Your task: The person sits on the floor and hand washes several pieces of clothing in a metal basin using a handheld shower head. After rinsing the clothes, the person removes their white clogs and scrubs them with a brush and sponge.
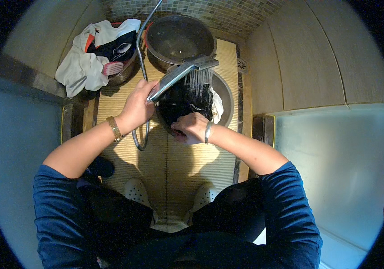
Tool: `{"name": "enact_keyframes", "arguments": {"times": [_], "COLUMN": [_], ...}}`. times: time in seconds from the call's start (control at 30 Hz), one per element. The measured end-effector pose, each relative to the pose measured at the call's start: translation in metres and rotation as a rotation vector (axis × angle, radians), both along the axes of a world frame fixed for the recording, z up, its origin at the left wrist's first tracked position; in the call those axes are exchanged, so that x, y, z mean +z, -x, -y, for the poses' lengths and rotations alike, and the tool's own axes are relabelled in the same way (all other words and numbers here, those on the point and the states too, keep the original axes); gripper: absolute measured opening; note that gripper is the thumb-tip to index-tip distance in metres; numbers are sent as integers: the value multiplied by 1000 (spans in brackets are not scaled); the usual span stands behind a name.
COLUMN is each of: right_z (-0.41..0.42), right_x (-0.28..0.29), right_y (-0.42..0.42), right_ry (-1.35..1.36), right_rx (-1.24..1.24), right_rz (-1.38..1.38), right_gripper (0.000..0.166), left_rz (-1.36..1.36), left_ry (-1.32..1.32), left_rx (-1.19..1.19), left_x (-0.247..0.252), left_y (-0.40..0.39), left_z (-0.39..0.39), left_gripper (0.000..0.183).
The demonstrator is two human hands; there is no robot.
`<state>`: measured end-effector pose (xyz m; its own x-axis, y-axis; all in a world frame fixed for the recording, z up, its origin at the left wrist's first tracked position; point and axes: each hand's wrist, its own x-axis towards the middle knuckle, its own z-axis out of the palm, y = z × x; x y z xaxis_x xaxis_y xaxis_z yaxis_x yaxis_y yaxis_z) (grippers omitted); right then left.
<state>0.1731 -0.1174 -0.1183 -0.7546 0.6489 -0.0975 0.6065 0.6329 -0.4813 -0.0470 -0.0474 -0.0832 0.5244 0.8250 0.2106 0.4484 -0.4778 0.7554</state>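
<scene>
My left hand (pixel 137 105) is wrapped around the handle of a flat metal hand shower (pixel 175 80), which points away to the upper right. Water streams (pixel 201 79) fall from its head onto a dark, wet cloth (pixel 183 97). This cloth lies over a grey basin (pixel 228 94), and its near edge is gripped by my right hand (pixel 193 127). Some of my right fingers are hidden by the fold of the cloth. Beside the dark cloth, a white cloth (pixel 217 106) shows inside the same basin.
Behind stands a large dark basin (pixel 151 55). To its left, another basin (pixel 124 77) holds piled white and black clothes (pixel 91 64) and a pink brush (pixel 113 68). The shower hose (pixel 139 47) loops down to the ribbed mat (pixel 165 158). A floor drain (pixel 242 66) lies right.
</scene>
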Motion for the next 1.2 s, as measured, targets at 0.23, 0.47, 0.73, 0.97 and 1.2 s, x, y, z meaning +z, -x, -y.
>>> {"name": "enact_keyframes", "arguments": {"times": [0.23,0.47,0.73,0.97,1.2], "right_z": [-31,-26,-55,-62,-36], "right_x": [7,-18,-12,62,57], "right_y": [-18,-21,-85,-110,-82], "right_ry": [-93,-156,108,428,59], "right_rx": [-354,-490,-921,-869,-438], "right_rz": [-210,401,-209,-651,125], "right_gripper": [35,112,55,47,75], "left_rz": [6,-51,-31,6,-24], "left_ry": [-23,-5,-13,15,43], "left_rx": [30,76,110,141,120], "left_x": [7,-7,-7,-13,-22], "left_y": [8,14,22,33,19], "left_z": [2,3,4,2,-5], "left_gripper": [49,47,46,42,41]}}
